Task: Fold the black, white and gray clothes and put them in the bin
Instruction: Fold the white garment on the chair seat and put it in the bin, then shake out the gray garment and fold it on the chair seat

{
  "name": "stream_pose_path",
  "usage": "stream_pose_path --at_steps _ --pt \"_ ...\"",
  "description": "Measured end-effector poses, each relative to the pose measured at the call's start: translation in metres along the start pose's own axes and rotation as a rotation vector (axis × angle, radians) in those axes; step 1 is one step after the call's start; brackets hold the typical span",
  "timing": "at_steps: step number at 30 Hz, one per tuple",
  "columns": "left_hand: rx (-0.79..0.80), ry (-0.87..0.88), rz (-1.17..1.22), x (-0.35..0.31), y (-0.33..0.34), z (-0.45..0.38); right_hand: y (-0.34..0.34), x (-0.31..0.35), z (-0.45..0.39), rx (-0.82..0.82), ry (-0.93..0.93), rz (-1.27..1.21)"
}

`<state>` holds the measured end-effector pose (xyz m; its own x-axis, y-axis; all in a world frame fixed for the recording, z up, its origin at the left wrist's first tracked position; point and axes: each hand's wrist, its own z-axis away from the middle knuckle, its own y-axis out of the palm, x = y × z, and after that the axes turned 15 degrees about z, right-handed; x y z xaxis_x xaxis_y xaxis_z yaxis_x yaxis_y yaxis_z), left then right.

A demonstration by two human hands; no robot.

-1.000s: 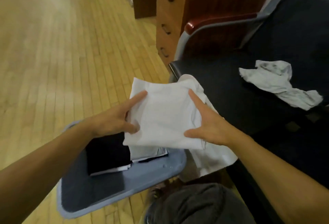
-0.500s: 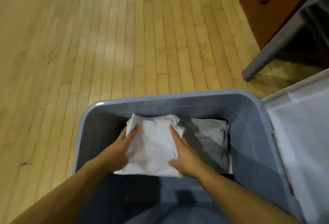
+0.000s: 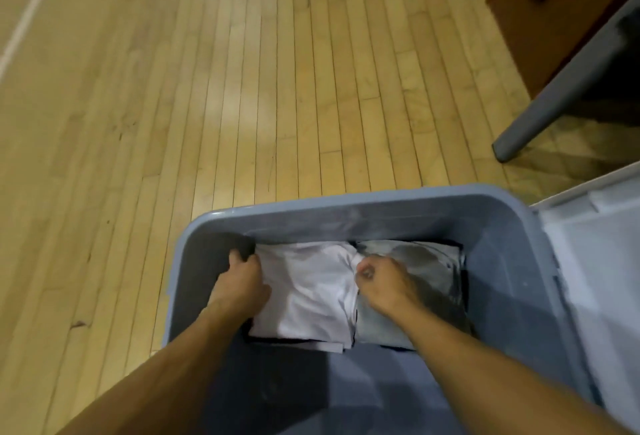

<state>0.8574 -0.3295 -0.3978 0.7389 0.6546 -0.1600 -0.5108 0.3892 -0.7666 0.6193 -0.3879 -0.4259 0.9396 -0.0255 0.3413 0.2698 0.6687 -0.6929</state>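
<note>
You have both hands down inside the blue-gray bin (image 3: 349, 204), working the folded white garment (image 3: 311, 292) into place on the left of the stack; it lies flat on the floor of the bin with a dark edge showing beneath it, probably a black piece already laid there; just beside it on the right sits a folded gray garment (image 3: 433, 272), touching it along the seam. Your left hand (image 3: 242, 282) curls its fingers over the garment's far left corner, seemingly tucking it down against the bin wall; your right hand (image 3: 381, 277) is closed tight, pinching the bunched fabric at the far right corner, likely to pull the fold square so it does not ride over the gray one; the white lid (image 3: 595, 261) lies open to the right on the wood floor (image 3: 207, 88).
</note>
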Motion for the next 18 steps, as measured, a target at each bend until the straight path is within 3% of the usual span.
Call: stream_pose_path --at_steps 7,18 --pt "-0.047 0.275 0.226 -0.077 -0.058 0.087 -0.086 -0.003 0.113 -0.111 -0.097 -0.212" --pt "-0.019 0.893 0.399 -0.214 -0.126 0.334 -0.227 -0.039 0.332 -0.545 -0.156 -0.324"
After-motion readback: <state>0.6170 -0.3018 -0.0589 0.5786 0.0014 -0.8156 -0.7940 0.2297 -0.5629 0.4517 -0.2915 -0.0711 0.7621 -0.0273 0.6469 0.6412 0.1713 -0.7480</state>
